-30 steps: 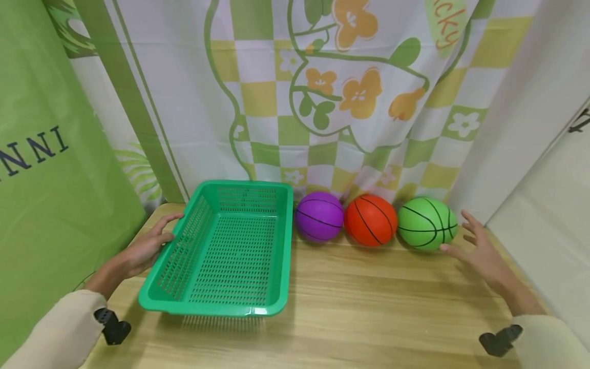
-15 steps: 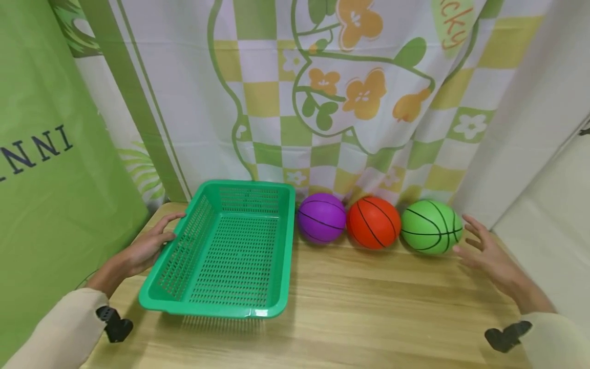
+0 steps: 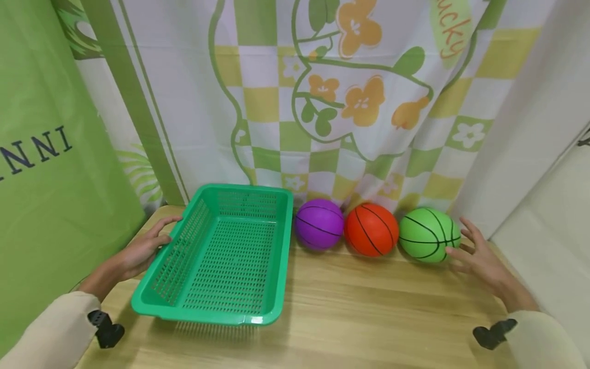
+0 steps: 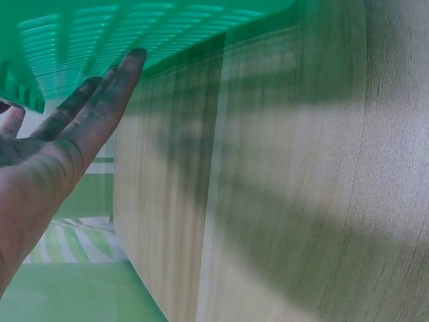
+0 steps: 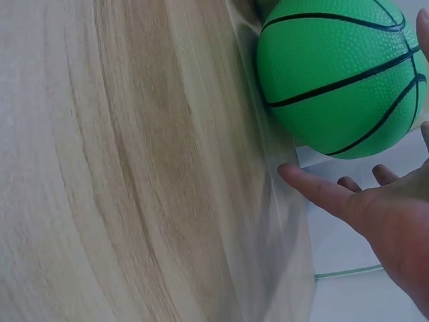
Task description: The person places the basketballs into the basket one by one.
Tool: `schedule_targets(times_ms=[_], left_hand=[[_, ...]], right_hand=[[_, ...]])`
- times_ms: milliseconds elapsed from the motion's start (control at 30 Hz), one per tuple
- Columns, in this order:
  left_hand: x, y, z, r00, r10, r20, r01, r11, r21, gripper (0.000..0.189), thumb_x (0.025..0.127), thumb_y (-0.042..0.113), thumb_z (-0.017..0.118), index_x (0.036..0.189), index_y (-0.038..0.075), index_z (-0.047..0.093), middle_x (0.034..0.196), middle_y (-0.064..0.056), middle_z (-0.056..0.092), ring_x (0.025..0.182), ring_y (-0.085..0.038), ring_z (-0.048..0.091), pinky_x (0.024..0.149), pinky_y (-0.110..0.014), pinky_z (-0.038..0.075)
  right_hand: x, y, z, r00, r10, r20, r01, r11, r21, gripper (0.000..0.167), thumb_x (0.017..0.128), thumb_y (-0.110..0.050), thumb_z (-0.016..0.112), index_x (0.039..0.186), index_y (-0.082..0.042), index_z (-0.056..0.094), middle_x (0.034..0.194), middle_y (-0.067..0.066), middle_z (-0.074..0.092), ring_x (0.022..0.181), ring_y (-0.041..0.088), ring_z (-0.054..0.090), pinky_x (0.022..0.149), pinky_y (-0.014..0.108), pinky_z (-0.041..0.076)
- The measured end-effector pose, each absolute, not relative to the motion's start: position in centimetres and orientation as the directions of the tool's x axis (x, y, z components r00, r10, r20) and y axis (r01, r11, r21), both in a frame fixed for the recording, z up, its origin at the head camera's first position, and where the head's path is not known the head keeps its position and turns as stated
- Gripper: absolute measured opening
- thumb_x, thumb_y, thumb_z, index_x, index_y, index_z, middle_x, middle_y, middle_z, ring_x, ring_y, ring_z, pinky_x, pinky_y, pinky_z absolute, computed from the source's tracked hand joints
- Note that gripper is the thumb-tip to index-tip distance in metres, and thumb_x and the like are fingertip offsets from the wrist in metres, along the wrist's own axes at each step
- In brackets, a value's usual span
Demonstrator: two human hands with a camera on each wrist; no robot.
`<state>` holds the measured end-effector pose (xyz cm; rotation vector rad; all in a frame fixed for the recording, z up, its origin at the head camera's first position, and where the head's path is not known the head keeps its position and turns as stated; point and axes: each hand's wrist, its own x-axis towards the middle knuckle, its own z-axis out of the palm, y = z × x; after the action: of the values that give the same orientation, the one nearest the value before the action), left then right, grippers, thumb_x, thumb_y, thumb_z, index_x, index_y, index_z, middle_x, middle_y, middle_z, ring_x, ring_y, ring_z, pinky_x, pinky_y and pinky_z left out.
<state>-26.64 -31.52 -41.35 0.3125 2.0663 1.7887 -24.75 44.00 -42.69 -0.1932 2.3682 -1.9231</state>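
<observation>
In the head view, a green slotted plastic basket [image 3: 230, 261] stands on the wooden table at left. My left hand [image 3: 144, 253] is at its left side. In the left wrist view, straight fingers [image 4: 110, 100] lie along the basket's outer wall, the thumb up near the rim. A row of small basketballs runs right of the basket: purple [image 3: 319, 224], red [image 3: 371, 229] and green [image 3: 429, 235]. Beside the green one, my right hand [image 3: 481, 264] spreads its fingers. Its thumb overlaps the ball's edge in the head view; firm contact cannot be told. The right wrist view shows lower fingers apart from it.
Behind the balls hangs a checked, flowered curtain [image 3: 262, 97]. A green cloth [image 3: 60, 205] with lettering hangs along the left side. To the right is a pale panel [image 3: 548, 220]. The wooden tabletop [image 3: 369, 318] stretches in front of the balls.
My right hand draws slightly back from the green basketball, then comes in close to its right side again. The view tips a little; my left hand stays at the basket's side.
</observation>
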Motion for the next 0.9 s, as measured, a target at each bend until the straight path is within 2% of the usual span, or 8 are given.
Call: schedule_targets(times_ms=[167,267,367,467,500,600,767,900], left_hand=[[-26.6,-31.5,-41.5,-0.902,0.41,-0.138,-0.082,0.15,0.985,0.056,0.111,0.014,0.03,0.158,0.015,0.001,0.118,-0.022,0.057,0.09,-0.027,0.068,0.073,-0.045,0.058],[-26.6,-31.4,-41.5,-0.905,0.403,-0.138,-0.084,0.147,0.985,0.055,0.11,0.014,0.03,0.158,0.015,0.002,0.117,-0.022,0.057,0.09,-0.026,0.068,0.073,-0.045,0.058],[-26.7,-31.4,-41.5,-0.909,0.393,-0.136,-0.083,0.151,0.985,0.055,0.11,0.014,0.03,0.158,0.015,0.004,0.117,-0.022,0.056,0.089,-0.027,0.068,0.072,-0.046,0.058],[-26.8,-31.4,-41.4,-0.911,0.389,-0.135,-0.081,0.152,0.985,0.054,0.11,0.014,0.031,0.157,0.015,0.006,0.118,-0.023,0.055,0.089,-0.027,0.068,0.071,-0.046,0.058],[-26.9,-31.3,-41.3,-0.912,0.388,-0.135,-0.081,0.151,0.985,0.054,0.11,0.014,0.032,0.157,0.016,0.007,0.118,-0.023,0.055,0.089,-0.027,0.067,0.071,-0.046,0.058],[-27.0,-31.3,-41.3,-0.909,0.394,-0.139,-0.087,0.147,0.985,0.053,0.11,0.014,0.032,0.156,0.017,0.008,0.12,-0.023,0.055,0.09,-0.027,0.067,0.073,-0.046,0.058],[-26.8,-31.4,-41.4,-0.909,0.394,-0.137,-0.087,0.141,0.986,0.054,0.11,0.014,0.032,0.157,0.015,0.006,0.117,-0.022,0.056,0.089,-0.027,0.068,0.072,-0.046,0.058],[-26.7,-31.4,-41.4,-0.908,0.396,-0.137,-0.09,0.134,0.987,0.055,0.11,0.013,0.032,0.158,0.014,0.004,0.115,-0.021,0.058,0.088,-0.026,0.068,0.072,-0.045,0.059]], right_hand=[[-25.3,43.9,-42.7,-0.988,-0.151,0.013,-0.04,0.179,-0.983,0.095,0.102,-0.006,0.056,0.16,-0.033,-0.015,0.154,0.029,-0.03,0.133,0.066,-0.014,0.074,0.035,0.058],[-25.7,43.9,-42.9,-0.989,-0.145,0.003,-0.029,0.174,-0.984,0.096,0.102,-0.008,0.057,0.159,-0.032,-0.016,0.153,0.029,-0.032,0.133,0.065,-0.015,0.075,0.04,0.058],[-26.3,43.8,-43.2,-0.992,-0.123,-0.02,-0.006,0.208,-0.978,0.097,0.102,-0.012,0.058,0.159,-0.03,-0.018,0.154,0.031,-0.029,0.136,0.064,-0.005,0.08,0.048,0.056],[-26.9,43.4,-43.5,-0.994,-0.104,-0.041,0.011,0.274,-0.962,0.1,0.101,-0.02,0.06,0.158,-0.029,-0.022,0.156,0.03,-0.024,0.139,0.056,0.007,0.086,0.037,0.052],[-27.0,43.2,-43.6,-0.995,-0.088,-0.037,0.011,0.275,-0.962,0.1,0.1,-0.019,0.062,0.158,-0.028,-0.02,0.157,0.03,-0.019,0.138,0.052,0.015,0.085,0.033,0.052],[-27.3,42.5,-43.7,-0.998,-0.068,0.001,-0.022,0.305,-0.952,0.103,0.099,-0.019,0.065,0.159,-0.023,-0.019,0.159,0.031,-0.011,0.136,0.046,0.021,0.082,0.017,0.045],[-27.3,41.5,-43.7,-0.998,-0.025,0.052,-0.058,0.375,-0.925,0.103,0.098,-0.018,0.066,0.158,-0.014,-0.019,0.156,0.036,-0.003,0.13,0.05,0.025,0.079,0.013,0.045],[-27.4,41.4,-43.7,-0.999,-0.011,0.033,-0.035,0.365,-0.93,0.103,0.099,-0.018,0.064,0.158,-0.016,-0.02,0.157,0.034,-0.005,0.131,0.05,0.023,0.078,0.013,0.045]])
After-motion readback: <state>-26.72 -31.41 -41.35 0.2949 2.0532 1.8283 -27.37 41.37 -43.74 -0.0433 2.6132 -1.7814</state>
